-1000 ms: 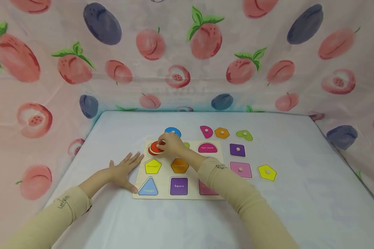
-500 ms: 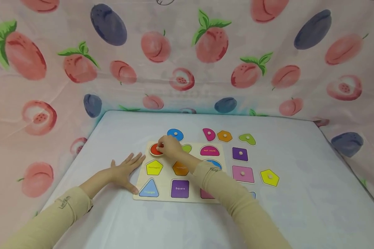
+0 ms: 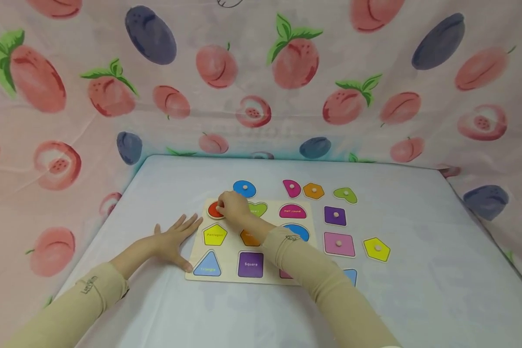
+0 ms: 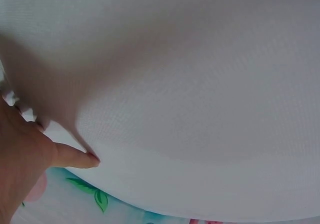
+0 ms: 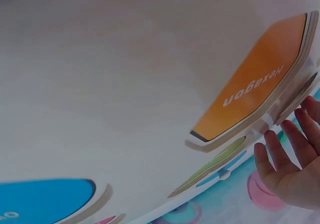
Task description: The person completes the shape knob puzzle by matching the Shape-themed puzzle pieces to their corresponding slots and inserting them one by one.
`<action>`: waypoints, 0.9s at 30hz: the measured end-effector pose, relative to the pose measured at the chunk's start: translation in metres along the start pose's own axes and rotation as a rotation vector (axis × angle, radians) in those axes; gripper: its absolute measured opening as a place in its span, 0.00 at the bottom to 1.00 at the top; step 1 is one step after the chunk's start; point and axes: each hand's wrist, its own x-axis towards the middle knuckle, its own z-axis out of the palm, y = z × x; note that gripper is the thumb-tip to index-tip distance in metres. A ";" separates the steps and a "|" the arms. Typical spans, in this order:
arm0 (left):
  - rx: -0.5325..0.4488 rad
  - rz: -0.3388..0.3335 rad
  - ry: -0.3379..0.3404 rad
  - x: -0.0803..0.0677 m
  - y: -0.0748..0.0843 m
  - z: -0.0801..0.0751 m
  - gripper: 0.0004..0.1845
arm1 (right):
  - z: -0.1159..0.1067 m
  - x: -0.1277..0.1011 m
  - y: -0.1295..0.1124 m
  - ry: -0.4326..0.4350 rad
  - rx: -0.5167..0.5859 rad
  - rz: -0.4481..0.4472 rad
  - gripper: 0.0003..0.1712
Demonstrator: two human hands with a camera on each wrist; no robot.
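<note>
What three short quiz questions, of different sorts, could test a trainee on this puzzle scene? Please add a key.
1. True or false: the right hand holds the red round piece at the far left corner of the puzzle board.
2. The left hand lies: A) flat on the table beside the board; B) on the purple square piece; C) in the air.
3. Fill in: the loose yellow piece on the table has the shape of a ____.

Key: 1 true; 2 A; 3 pentagon.
</note>
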 end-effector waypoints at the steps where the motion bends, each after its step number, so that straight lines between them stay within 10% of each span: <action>1: 0.002 -0.001 0.000 0.000 0.000 0.000 0.70 | 0.000 0.000 0.000 0.001 -0.001 0.007 0.11; 27: 0.021 -0.020 -0.003 0.003 -0.006 0.004 0.70 | 0.009 0.003 -0.001 0.022 -0.016 0.013 0.08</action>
